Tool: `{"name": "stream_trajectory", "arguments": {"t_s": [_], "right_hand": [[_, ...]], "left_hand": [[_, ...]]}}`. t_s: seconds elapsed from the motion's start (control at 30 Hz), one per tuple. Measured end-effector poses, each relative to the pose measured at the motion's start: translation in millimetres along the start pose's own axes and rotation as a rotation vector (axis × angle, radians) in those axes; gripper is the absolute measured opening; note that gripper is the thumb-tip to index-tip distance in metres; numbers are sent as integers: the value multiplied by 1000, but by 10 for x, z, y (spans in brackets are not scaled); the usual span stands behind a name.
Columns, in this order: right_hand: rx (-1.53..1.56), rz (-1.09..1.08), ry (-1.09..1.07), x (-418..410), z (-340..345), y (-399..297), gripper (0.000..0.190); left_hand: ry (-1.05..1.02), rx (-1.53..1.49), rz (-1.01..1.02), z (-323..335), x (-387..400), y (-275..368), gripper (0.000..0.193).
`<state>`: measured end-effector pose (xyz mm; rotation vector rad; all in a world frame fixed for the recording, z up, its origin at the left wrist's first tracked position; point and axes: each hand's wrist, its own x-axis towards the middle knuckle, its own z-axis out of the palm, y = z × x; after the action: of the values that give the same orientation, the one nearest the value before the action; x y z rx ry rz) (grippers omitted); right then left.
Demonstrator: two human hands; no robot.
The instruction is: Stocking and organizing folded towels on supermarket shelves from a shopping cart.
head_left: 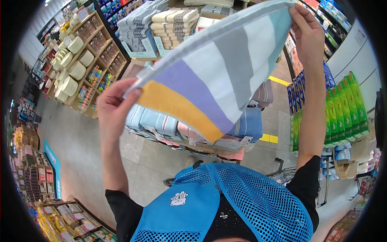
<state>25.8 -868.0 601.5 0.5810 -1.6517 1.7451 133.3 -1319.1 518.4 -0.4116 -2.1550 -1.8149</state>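
Note:
A striped cloth towel (pixel 208 66) in orange, purple, white, grey and teal, with a grey hem, is stretched between my two hands. My left hand (pixel 118 99) pinches one corner, where a pale label shows. My right hand (pixel 305 33) grips the upper right corner, held higher than the left. The cloth's lower part hangs loose to a point. Behind and beneath it, folded light-blue towels (pixel 157 121) and a folded dark-blue towel (pixel 248 122) lie on a low display, partly hidden by the cloth.
Stacked grey towels (pixel 139 27) and cream towels (pixel 173 27) stand in cartons ahead. Wooden shelves (pixel 112 54) with white bowls are at the left. Green packages (pixel 344 112) stand at the right, near a metal shopping cart (pixel 284 174). More packaged goods (pixel 75 219) sit at the lower left.

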Motion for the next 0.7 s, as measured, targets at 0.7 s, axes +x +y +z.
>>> {"name": "stream_trajectory", "arguments": {"t_s": [0.7], "right_hand": [[-137,1,-56,-485,355,-182,24]], "left_hand": [[-9,177,54,-585,854,366,26]]}}
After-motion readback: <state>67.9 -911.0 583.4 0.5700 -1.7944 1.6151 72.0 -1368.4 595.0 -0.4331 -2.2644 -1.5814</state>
